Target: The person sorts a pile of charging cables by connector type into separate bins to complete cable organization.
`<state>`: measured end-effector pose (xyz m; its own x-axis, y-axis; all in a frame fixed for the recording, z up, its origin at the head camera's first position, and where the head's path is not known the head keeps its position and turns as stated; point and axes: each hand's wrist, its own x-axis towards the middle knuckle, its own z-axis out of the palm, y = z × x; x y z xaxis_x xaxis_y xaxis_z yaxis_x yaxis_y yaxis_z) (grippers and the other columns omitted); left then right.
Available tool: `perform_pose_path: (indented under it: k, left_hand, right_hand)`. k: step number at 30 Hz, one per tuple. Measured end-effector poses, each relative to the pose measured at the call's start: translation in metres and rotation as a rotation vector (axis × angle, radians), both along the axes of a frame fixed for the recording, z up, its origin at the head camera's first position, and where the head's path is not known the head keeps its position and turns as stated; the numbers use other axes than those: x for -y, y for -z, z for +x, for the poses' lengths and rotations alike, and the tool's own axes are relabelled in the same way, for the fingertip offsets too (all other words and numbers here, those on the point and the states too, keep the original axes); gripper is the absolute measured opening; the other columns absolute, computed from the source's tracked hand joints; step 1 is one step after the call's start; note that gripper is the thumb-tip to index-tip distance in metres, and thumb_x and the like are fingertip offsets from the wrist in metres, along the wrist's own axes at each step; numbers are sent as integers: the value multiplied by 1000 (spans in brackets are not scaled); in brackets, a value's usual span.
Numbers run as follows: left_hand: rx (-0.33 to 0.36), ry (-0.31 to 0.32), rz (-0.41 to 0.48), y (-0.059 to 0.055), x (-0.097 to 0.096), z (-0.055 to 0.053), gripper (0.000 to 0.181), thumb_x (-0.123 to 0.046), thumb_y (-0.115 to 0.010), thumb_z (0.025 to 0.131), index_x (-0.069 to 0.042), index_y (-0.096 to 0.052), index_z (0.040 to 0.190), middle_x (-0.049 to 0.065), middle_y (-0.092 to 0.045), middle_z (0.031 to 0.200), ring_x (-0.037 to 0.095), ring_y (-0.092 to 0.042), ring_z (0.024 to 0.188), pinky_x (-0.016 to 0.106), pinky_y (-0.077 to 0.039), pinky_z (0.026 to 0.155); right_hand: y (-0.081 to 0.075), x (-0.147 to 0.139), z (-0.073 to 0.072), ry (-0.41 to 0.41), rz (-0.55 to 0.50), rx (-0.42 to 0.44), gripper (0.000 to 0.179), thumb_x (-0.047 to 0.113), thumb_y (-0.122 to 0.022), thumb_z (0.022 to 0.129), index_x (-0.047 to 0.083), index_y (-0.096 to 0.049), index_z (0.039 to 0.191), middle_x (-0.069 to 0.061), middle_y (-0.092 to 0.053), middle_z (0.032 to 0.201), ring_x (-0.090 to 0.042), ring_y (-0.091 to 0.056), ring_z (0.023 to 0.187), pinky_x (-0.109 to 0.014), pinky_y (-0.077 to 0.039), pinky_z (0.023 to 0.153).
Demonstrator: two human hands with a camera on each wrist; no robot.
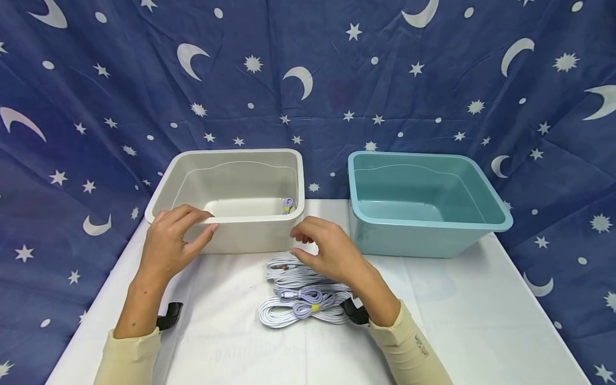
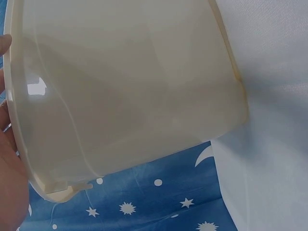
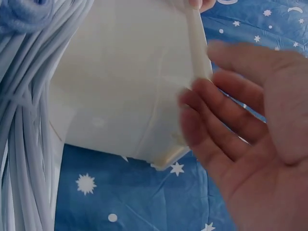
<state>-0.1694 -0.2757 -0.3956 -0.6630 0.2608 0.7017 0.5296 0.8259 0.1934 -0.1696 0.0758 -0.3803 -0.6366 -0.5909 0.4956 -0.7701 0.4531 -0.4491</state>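
Gripping the white bin [image 1: 245, 235] on the tabletop [image 1: 221, 331] is the left hand [image 1: 168, 240]; the right hand [image 1: 332, 251] is hovering empty, thumb and fingers apart, near the cables [image 1: 284, 313] in front. Any one-sided tugging could be skewing it into them!

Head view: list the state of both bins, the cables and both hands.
White bin: upright, uncovered
Teal bin: upright, uncovered
Small coil: tied, inside white bin
White cables: coiled, heaped
Lilac coil: tied, atop white cables
Left hand: gripping white bin's rim
Right hand: fingers bent, holding nothing
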Motion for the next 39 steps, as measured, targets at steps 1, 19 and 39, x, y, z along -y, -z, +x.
perform_pose_path:
  k: [1,19,39]
  left_hand:
    - [2,-1,-1,0,0,0,23,-33,-76,86,-14,-76,99,-1,-69,93,22,-66,85,40,-40,77]
    - [-4,7,5,-1,-1,0,22,-32,-76,86,-14,-76,99,-1,-70,93,22,-66,85,40,-41,77]
    - [12,5,0,-1,-1,1,23,-32,-76,86,-14,-76,101,0,-70,94,22,-66,86,40,-41,78]
  right_hand:
    - [0,-1,1,-8,47,14,19,15,-79,84,16,-68,100,9,-62,92,-12,-61,84,-23,-50,76]
    - [4,13,24,-65,557,69,22,16,-75,78,25,-57,67,15,-47,65,-6,-45,62,-24,-36,52]
    - [14,32,41,117,806,-166,25,26,-85,73,25,-62,64,6,-64,65,-16,-63,62,-36,-50,52]
